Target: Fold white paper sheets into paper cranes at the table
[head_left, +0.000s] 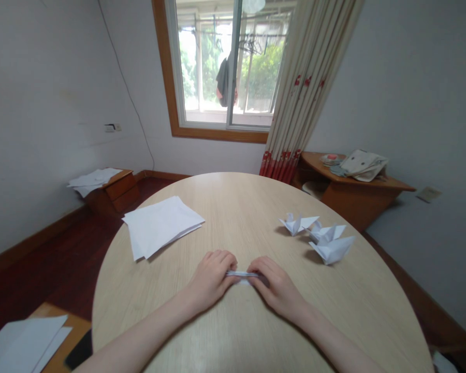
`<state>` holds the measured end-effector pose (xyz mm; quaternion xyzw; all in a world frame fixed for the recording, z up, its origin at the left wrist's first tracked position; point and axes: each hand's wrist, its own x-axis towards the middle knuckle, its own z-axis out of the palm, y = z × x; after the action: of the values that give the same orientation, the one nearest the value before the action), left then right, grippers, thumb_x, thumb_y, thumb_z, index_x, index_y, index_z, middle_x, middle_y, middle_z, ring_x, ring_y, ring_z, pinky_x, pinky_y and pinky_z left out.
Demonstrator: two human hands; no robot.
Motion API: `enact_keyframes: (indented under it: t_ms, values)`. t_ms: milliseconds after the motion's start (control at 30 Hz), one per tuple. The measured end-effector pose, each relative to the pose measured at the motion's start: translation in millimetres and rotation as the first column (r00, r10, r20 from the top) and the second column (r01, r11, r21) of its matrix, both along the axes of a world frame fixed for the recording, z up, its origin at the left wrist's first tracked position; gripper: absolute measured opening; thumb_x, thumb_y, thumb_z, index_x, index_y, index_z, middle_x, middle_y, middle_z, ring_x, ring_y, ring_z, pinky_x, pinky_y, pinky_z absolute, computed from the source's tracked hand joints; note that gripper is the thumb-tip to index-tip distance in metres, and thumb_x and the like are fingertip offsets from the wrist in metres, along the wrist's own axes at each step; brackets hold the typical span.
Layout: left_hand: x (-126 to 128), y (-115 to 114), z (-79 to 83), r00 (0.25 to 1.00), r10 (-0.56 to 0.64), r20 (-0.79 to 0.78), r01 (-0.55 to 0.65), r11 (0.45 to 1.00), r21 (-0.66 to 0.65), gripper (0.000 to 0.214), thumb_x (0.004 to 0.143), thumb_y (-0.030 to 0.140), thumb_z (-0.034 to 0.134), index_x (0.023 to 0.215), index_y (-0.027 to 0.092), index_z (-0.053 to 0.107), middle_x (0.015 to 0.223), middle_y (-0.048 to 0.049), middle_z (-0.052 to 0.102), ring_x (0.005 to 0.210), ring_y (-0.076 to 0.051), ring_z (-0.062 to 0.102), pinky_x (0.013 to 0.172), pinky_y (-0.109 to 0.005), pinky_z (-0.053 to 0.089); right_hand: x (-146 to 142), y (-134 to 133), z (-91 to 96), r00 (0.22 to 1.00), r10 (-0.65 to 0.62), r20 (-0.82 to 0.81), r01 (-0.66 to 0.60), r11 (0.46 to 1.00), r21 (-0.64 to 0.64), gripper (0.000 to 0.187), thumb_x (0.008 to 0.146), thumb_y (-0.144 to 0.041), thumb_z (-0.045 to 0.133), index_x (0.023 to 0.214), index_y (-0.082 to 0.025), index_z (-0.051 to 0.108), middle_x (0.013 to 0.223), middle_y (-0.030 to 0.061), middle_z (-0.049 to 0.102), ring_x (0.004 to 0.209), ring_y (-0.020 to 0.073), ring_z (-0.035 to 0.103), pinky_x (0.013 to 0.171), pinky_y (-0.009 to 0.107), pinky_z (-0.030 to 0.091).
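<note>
Between my two hands, near the middle of the round table (225, 217), is a narrow piece of folded paper (242, 274). My left hand (216, 270) pinches its left end, the fingers curled over the top. At the other end my right hand (271, 280) grips it in the same way, with the thumb underneath. Much of the paper is hidden behind the fingers, so its full shape does not show. To the right of my hands stand three folded white paper cranes (331, 249), close together in a slanting row.
A stack of white paper sheets (163, 225) lies at the table's left. More sheets (27, 342) rest on a wooden surface at lower left, others (95, 177) on a low cabinet. A corner desk (373, 194) holding a cloth bag (364, 165) stands beyond the table.
</note>
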<state>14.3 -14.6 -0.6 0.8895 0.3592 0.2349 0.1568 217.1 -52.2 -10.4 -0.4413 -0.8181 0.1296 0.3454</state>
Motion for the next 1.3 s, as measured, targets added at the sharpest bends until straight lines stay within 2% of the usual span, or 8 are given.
enact_keyframes:
  t_ms: [233, 400, 600, 900, 1133, 1300]
  values:
    - [-2.8, 0.3, -5.3, 0.998, -0.028, 0.058, 0.029, 0.999, -0.025, 0.006, 0.093, 0.025, 0.053, 0.095, 0.02, 0.055, 0.092, -0.0026, 0.066, 0.086, -0.019, 0.061, 0.076, -0.029, 0.043, 1.7, 0.7, -1.9, 0.999, 0.032, 0.003, -0.032, 0.993, 0.111, 0.015, 0.09, -0.012, 0.044, 0.089, -0.021, 0.056, 0.086, 0.007, 0.063, 0.082, 0.0208, 0.058, 0.07, 0.033, 0.048]
    - [-2.3, 1.1, -8.4, 0.995, -0.061, 0.078, 0.068, 0.993, -0.095, 0.006, 0.091, 0.019, 0.052, 0.094, 0.02, 0.056, 0.094, -0.002, 0.065, 0.088, -0.017, 0.061, 0.076, -0.025, 0.045, 0.9, 0.5, -3.0, 0.998, 0.031, 0.06, -0.036, 0.996, 0.077, 0.018, 0.089, -0.009, 0.043, 0.081, -0.021, 0.055, 0.087, 0.0069, 0.062, 0.082, 0.0202, 0.057, 0.069, 0.032, 0.047]
    - [-3.4, 3.3, -6.9, 0.986, -0.134, 0.103, 0.146, 0.983, -0.115, 0.011, 0.085, 0.026, 0.066, 0.086, 0.019, 0.058, 0.099, -0.0025, 0.065, 0.093, -0.017, 0.059, 0.081, -0.026, 0.045, 2.0, 1.4, -2.2, 0.99, 0.08, 0.112, -0.081, 0.997, 0.009, 0.017, 0.091, -0.012, 0.046, 0.08, -0.02, 0.056, 0.089, 0.0062, 0.062, 0.083, 0.0191, 0.056, 0.07, 0.031, 0.047]
    - [-4.3, 4.2, -6.5, 0.983, -0.173, 0.058, 0.178, 0.978, -0.104, 0.013, 0.093, 0.028, 0.056, 0.094, 0.02, 0.065, 0.092, -0.0036, 0.067, 0.089, -0.017, 0.061, 0.079, -0.027, 0.047, 3.2, 2.4, -3.1, 0.985, 0.089, 0.145, -0.079, 0.994, -0.073, 0.011, 0.092, -0.021, 0.054, 0.084, -0.02, 0.06, 0.09, 0.0052, 0.063, 0.085, 0.0186, 0.058, 0.073, 0.031, 0.047]
    - [-3.7, 4.6, -7.9, 0.982, -0.164, 0.096, 0.176, 0.976, -0.129, 0.016, 0.093, 0.027, 0.055, 0.097, 0.02, 0.069, 0.101, -0.0038, 0.067, 0.094, -0.017, 0.063, 0.085, -0.026, 0.048, 1.4, 0.1, 0.8, 0.99, 0.074, 0.119, -0.061, 0.993, -0.103, 0.01, 0.092, -0.018, 0.053, 0.089, -0.021, 0.061, 0.094, 0.0044, 0.063, 0.09, 0.0188, 0.059, 0.077, 0.031, 0.048]
    - [-3.6, 4.6, -7.4, 0.986, -0.155, 0.067, 0.163, 0.977, -0.134, 0.017, 0.093, 0.027, 0.055, 0.097, 0.02, 0.071, 0.099, -0.0032, 0.068, 0.093, -0.017, 0.064, 0.085, -0.026, 0.049, 1.7, -0.7, 1.3, 0.992, 0.06, 0.111, -0.047, 0.992, -0.116, 0.012, 0.091, -0.018, 0.053, 0.096, -0.021, 0.063, 0.098, 0.0046, 0.062, 0.093, 0.0194, 0.059, 0.08, 0.032, 0.048]
